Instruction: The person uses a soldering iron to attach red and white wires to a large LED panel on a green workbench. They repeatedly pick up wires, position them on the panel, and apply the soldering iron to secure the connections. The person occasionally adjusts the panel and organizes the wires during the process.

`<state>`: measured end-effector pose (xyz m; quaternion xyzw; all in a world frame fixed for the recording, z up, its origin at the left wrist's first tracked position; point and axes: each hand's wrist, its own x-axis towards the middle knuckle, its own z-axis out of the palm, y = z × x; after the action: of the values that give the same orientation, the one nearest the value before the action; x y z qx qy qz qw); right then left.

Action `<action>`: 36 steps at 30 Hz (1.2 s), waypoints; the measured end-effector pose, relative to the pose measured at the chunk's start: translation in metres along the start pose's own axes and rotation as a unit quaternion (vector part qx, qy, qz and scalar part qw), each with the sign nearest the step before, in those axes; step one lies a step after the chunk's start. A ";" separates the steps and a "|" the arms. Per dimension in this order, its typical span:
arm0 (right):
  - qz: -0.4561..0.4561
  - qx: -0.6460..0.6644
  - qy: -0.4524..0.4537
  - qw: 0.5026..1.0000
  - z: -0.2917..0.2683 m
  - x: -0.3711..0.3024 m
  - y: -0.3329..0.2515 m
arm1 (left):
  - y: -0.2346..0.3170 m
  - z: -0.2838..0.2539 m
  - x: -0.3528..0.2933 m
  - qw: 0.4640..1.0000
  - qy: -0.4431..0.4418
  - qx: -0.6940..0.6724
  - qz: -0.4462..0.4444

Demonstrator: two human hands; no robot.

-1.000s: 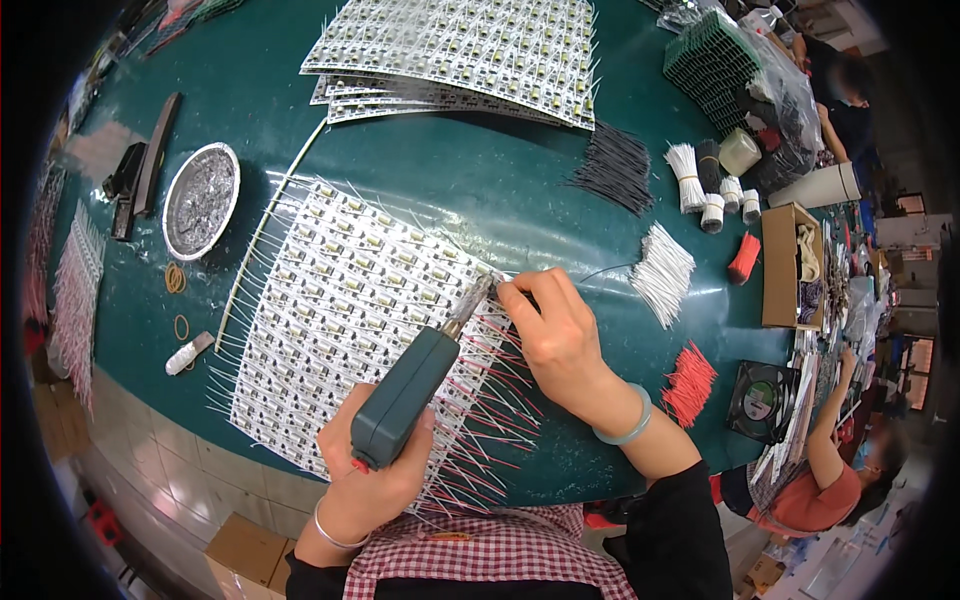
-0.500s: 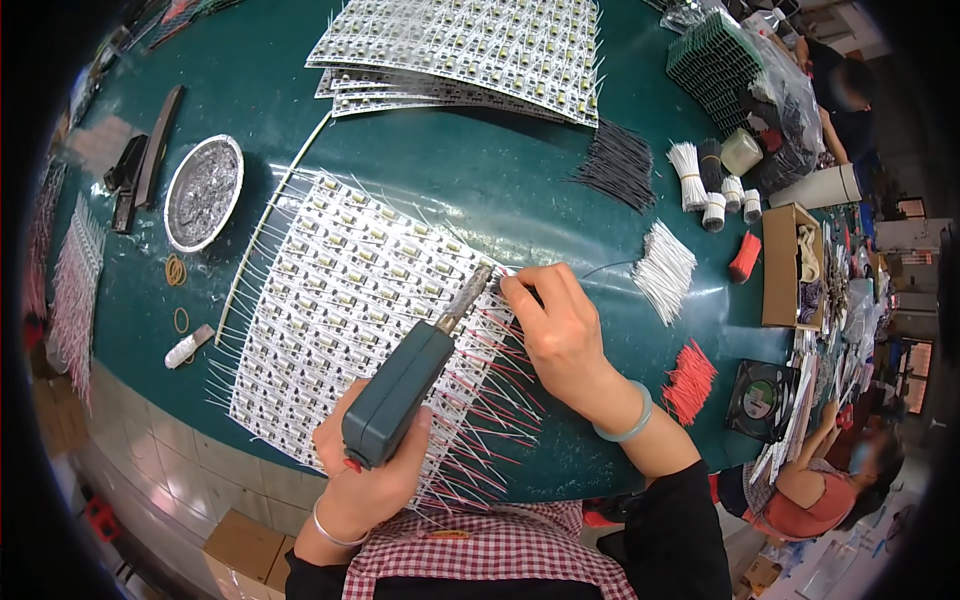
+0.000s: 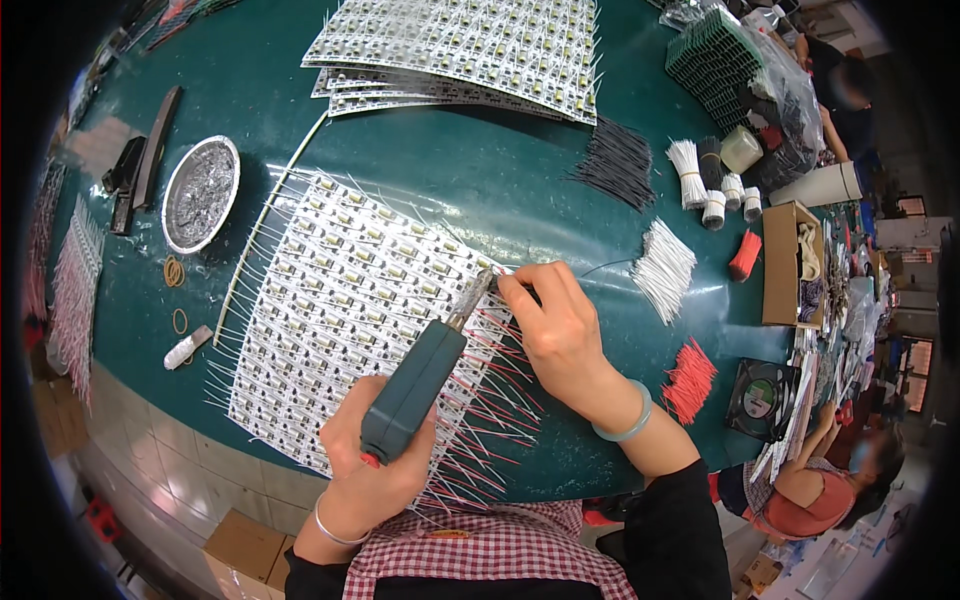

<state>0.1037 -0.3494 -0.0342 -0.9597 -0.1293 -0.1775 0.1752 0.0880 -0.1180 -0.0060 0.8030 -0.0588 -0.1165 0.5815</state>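
My left hand (image 3: 375,450) is wrapped round the dark green handle of a soldering iron (image 3: 415,385). The iron's tip meets the upper right corner of a white circuit board panel (image 3: 330,310), which is covered in rows of small parts. Right beside that tip, my right hand (image 3: 560,325) pinches a thin wire, mostly hidden by the fingers; its colour is hard to make out. Red and white wires (image 3: 490,410) stick out along the panel's right edge, and pale wires fringe its left side.
Stacked panels (image 3: 460,50) lie at the far side. Black wires (image 3: 612,165), white wires (image 3: 664,270) and red wires (image 3: 690,382) are heaped at the right, near a black fan (image 3: 760,400). A round dish (image 3: 202,195) stands left. Two other people are at the right.
The soldering iron and my left hand have shifted slightly right, bringing the tip closer to my right fingertips. My right hand stays almost where it was, still pinching.
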 end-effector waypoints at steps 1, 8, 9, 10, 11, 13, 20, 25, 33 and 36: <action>0.000 -0.001 0.000 1.000 0.000 0.000 0.000 | 0.002 -0.001 0.000 1.000 -0.002 0.009 0.007; 0.007 -0.004 0.004 1.000 -0.001 -0.003 0.004 | -0.004 -0.046 0.013 0.915 0.354 0.053 0.187; 0.001 -0.001 0.003 1.000 0.000 -0.001 0.002 | 0.001 -0.058 0.018 0.896 0.407 0.017 0.179; -0.003 -0.002 0.003 1.000 0.001 0.000 0.001 | 0.002 -0.074 0.031 0.896 0.410 0.062 0.158; -0.004 -0.003 0.002 1.000 0.000 0.000 -0.001 | 0.004 -0.091 0.045 0.895 0.411 0.108 0.137; -0.007 -0.004 0.002 1.000 0.000 0.001 -0.003 | -0.026 -0.123 0.062 0.902 0.402 0.155 0.040; 0.000 -0.002 0.002 1.000 0.002 0.000 0.001 | -0.008 -0.073 0.017 0.957 0.266 -0.108 0.044; -0.007 -0.003 0.027 1.000 -0.007 -0.002 -0.008 | -0.005 -0.046 -0.025 0.978 0.184 -0.082 -0.062; -0.006 0.018 0.015 1.000 0.000 -0.013 -0.012 | 0.001 -0.023 -0.025 0.999 0.042 0.009 -0.009; -0.008 0.022 0.013 1.000 0.002 -0.013 -0.012 | 0.008 -0.020 -0.020 1.000 0.015 0.007 -0.025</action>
<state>0.0884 -0.3400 -0.0376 -0.9523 -0.1386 -0.1881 0.1963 0.0743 -0.0978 0.0100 0.8100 -0.0306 -0.1183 0.5735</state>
